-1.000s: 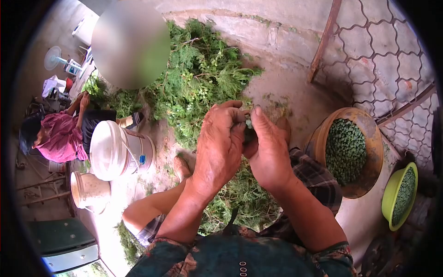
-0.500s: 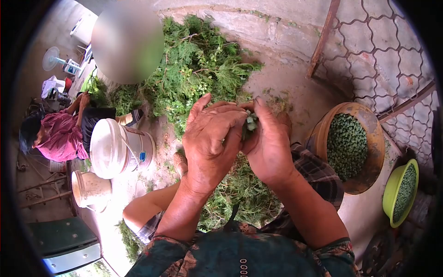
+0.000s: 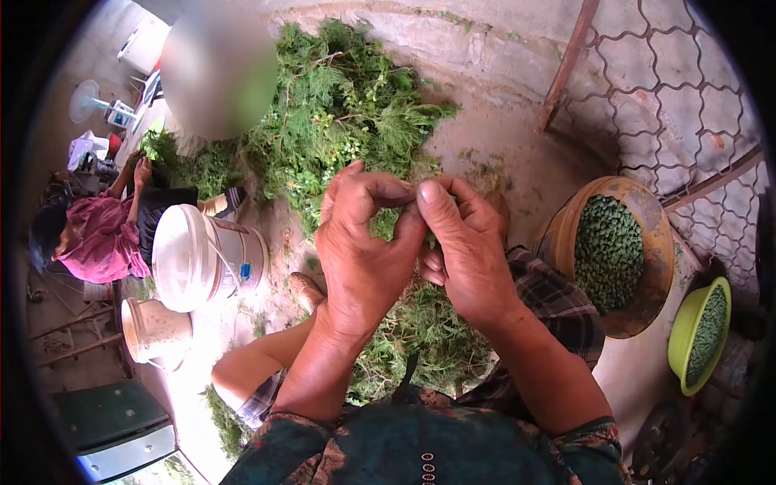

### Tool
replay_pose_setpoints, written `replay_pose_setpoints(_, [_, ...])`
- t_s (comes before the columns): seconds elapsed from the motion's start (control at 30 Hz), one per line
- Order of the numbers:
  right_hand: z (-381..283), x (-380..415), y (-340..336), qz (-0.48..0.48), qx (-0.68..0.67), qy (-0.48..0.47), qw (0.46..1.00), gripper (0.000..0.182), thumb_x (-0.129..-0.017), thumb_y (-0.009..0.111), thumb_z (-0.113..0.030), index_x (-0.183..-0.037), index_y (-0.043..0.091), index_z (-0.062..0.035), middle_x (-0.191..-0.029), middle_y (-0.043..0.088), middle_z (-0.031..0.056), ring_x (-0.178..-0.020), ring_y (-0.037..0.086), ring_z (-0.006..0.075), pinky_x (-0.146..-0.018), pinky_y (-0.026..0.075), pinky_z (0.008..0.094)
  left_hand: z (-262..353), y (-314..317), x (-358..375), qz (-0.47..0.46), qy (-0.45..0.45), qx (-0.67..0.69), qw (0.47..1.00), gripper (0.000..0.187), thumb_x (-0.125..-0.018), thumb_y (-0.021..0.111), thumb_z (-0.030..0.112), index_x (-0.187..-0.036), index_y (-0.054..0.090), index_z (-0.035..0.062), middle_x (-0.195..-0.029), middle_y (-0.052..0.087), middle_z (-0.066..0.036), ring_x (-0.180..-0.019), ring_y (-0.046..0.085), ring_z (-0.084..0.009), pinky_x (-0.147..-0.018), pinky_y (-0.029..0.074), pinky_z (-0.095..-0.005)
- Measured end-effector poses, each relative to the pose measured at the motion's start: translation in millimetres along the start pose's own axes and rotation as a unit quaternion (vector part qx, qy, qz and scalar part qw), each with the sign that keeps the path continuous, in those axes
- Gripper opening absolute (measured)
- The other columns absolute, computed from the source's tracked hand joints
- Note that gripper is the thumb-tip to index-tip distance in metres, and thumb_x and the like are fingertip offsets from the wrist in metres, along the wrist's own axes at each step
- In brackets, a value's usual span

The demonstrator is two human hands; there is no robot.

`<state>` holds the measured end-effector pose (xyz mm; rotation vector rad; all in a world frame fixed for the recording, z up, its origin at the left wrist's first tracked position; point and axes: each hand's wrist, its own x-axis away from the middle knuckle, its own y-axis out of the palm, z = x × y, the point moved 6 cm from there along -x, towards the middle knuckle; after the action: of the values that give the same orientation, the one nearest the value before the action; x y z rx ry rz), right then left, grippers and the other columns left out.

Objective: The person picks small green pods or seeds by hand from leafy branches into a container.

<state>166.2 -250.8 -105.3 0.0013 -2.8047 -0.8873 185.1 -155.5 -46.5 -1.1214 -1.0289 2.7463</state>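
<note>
My left hand (image 3: 360, 222) and my right hand (image 3: 465, 242) meet at the fingertips in front of my chest. The left thumb and forefinger are pinched together, leaving a rounded gap in the curled hand. My right thumb presses against its bent forefinger, its other fingers folded under. Whatever lies between the fingertips is hidden or too small to name. Below the hands, feathery green sprigs (image 3: 420, 335) cover the ground between my legs. Beyond them spreads a large heap of green leafy branches (image 3: 347, 121) with paler green clusters.
On the right stand a brownish bucket (image 3: 554, 230) of small green cone-like pieces (image 3: 608, 255) and a lime-green basin (image 3: 681, 339) with similar pieces. A metal lattice (image 3: 655, 89) leans behind. At left are a white lidded bucket (image 3: 182, 259), a smaller pail (image 3: 153, 331) and a seated person (image 3: 101, 238).
The cupped hands have turned into fingertip pinches. The green pieces seen between them earlier no longer show. The view has shifted slightly.
</note>
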Motion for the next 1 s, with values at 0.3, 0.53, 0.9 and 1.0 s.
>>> replay_pose_setpoints(0.3, [13.8,-8.9,-13.4,0.032,-0.25,0.067,0.965,0.013,-0.091,0.05,-0.023,-0.092,0.052,-0.0096,-0.072,0.049,-0.0003,-0.046,0.038,0.0066,-0.037,0.031,0.0209,-41.2,-18.5,8.1,0.141,-0.168,0.206,0.954,0.018,-0.077,0.06,-0.008,-0.089,0.053,0.0033,-0.081,0.061,-0.007,-0.078,0.06,-0.0126,-0.069,0.05,-0.0239])
replay_pose_setpoints(0.53, [-34.3,-2.5,-36.3,-0.035,-0.299,-0.03,0.953,0.025,-0.091,0.043,-0.028,-0.09,0.055,-0.0059,-0.065,0.05,0.0025,-0.044,0.042,0.0106,-0.039,0.033,0.0255,-132.1,61.1,110.7,-0.59,-0.256,0.077,0.762,0.014,-0.078,0.062,0.013,-0.088,0.067,0.0051,-0.087,0.067,-0.009,-0.08,0.063,-0.0207,-0.076,0.049,-0.0352])
replay_pose_setpoints(0.9, [-75.0,5.8,-57.8,-0.084,-0.276,0.013,0.958,0.015,-0.093,0.035,-0.014,-0.083,0.036,-0.0033,-0.08,0.039,0.0064,-0.054,0.037,0.0136,-0.044,0.031,0.029,-268.4,143.5,231.9,-0.422,-0.387,0.027,0.819,0.016,-0.074,0.059,0.011,-0.087,0.066,0.0035,-0.078,0.066,-0.012,-0.074,0.063,-0.0282,-0.068,0.049,-0.0392])
replay_pose_setpoints(1.0, [-54.0,-14.8,-86.2,-0.24,-0.36,0.028,0.901,0.018,-0.093,0.036,-0.028,-0.092,0.042,-0.0106,-0.086,0.044,0.0053,-0.057,0.04,0.0151,-0.047,0.034,0.0324,-259.5,163.4,269.0,-0.451,-0.306,0.041,0.837,0.016,-0.074,0.058,0.01,-0.087,0.067,0.0066,-0.078,0.066,-0.013,-0.074,0.063,-0.0293,-0.068,0.049,-0.0397])
